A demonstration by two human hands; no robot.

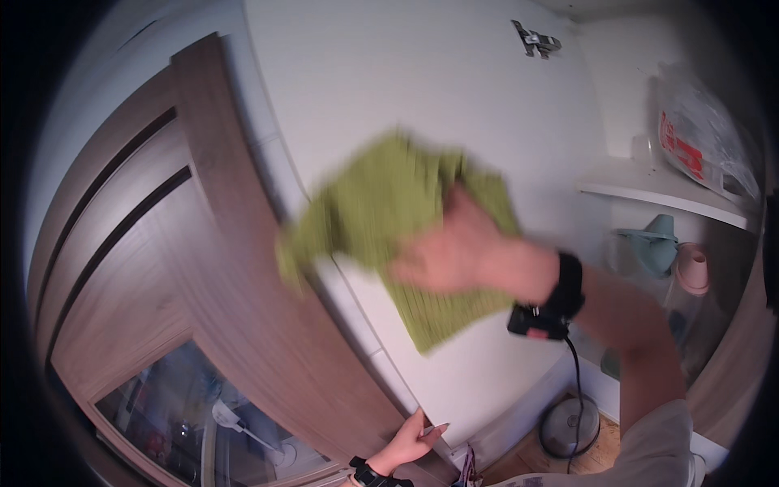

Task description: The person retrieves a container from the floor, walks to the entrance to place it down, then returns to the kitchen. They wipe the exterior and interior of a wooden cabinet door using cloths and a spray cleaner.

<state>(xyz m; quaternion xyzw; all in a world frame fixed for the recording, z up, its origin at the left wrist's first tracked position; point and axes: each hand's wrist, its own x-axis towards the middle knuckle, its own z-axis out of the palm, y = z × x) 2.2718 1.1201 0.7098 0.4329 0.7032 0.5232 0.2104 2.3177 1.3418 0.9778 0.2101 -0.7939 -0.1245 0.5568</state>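
A green ribbed cloth (377, 201), blurred by motion, lies spread against the white cabinet door panel (389, 73). My right hand (450, 255) presses on the cloth with its fingers over it, and a black band with a small device sits on that wrist. Low in the view, my left hand (414, 438) grips the lower edge of the white panel between thumb and fingers. A metal hinge (535, 41) is fixed near the top of the panel.
A brown wooden door with a glass pane (207, 414) stands at the left. At the right, a shelf (669, 195) bears a clear plastic bag (700, 134); green and pink plastic items (692, 268) sit below it. A round dark-rimmed object (569, 426) rests on the floor.
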